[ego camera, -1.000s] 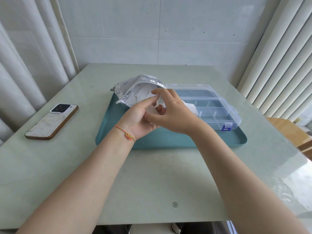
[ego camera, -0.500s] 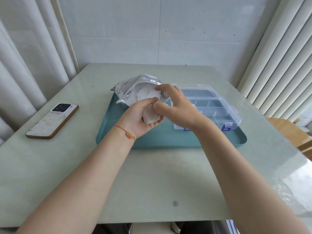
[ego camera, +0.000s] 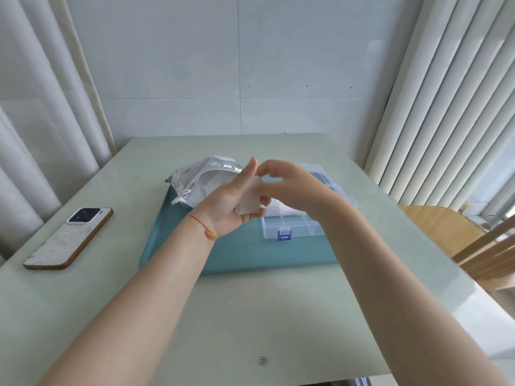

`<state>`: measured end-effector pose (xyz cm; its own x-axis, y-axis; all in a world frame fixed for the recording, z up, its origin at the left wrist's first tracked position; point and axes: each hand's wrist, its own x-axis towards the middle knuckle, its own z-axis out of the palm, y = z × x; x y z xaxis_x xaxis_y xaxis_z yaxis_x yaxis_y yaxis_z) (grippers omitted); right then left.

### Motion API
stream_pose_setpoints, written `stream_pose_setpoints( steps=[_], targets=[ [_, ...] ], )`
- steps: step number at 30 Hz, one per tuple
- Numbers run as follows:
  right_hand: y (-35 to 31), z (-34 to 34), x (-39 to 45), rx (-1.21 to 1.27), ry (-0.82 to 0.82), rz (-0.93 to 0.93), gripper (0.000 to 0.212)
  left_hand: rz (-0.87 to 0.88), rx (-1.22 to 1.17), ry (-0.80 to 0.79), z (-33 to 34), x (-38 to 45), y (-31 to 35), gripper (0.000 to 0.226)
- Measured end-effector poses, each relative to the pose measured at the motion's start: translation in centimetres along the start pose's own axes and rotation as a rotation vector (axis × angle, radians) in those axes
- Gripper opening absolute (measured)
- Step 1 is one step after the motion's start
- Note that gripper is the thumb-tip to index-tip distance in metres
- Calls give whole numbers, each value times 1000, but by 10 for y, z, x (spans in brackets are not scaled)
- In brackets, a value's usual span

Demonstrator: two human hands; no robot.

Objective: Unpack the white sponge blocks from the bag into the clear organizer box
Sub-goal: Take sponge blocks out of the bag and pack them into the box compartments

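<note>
Table [ego camera: 250, 316], phone [ego camera: 69, 236] (left), teal tray [ego camera: 237, 254]

On the tray [ego camera: 239, 260], bag [ego camera: 195, 179] lies left of box [ego camera: 295, 227], seemingly apart.

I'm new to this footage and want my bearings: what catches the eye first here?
Two bare hands meet mid-frame over a teal tray: the left hand holds a white sponge block while the right hand pinches its edge. Behind them on the tray lie a crinkled silver bag and a clear organizer box. A phone lies on the table, far left.
</note>
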<state>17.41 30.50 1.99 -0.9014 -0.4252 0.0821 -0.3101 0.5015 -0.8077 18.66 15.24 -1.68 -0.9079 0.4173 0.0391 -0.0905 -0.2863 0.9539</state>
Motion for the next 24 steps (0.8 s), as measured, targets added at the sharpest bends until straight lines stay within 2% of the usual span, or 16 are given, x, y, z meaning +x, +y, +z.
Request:
stream_pose_setpoints(
  steps=[3, 6, 7, 9, 11, 14, 16, 20, 24],
  targets=[
    [7, -11, -1, 25, 45, 4, 9, -14, 29, -8, 6, 15, -3, 68],
    [21, -26, 6, 149, 224, 15, 4, -48, 67, 140, 16, 27, -3, 71],
    [28, -32, 11, 179, 304, 29, 4, -49, 81, 246, 19, 31, -4, 64],
    [44, -42, 22, 230, 415, 75, 3, -18, 200, 469, 24, 38, -7, 35],
    [59, -47, 34, 219, 442, 138, 4, 52, 481, 591, 22, 44, -12, 11],
    [80, -45, 48, 95, 383, 244, 17, 97, 942, 556, 15, 51, -20, 19],
    [89, -42, 55, 26, 351, 290, 17, 80, 1111, 500, 14, 54, -23, 27],
    [92, -37, 65, -133, 246, 376, 15, -12, 1290, 403, 9, 58, -28, 37],
    [89, -33, 70, -228, 167, 404, 9, 16, 1368, 381, 7, 58, -36, 36]
  ],
)
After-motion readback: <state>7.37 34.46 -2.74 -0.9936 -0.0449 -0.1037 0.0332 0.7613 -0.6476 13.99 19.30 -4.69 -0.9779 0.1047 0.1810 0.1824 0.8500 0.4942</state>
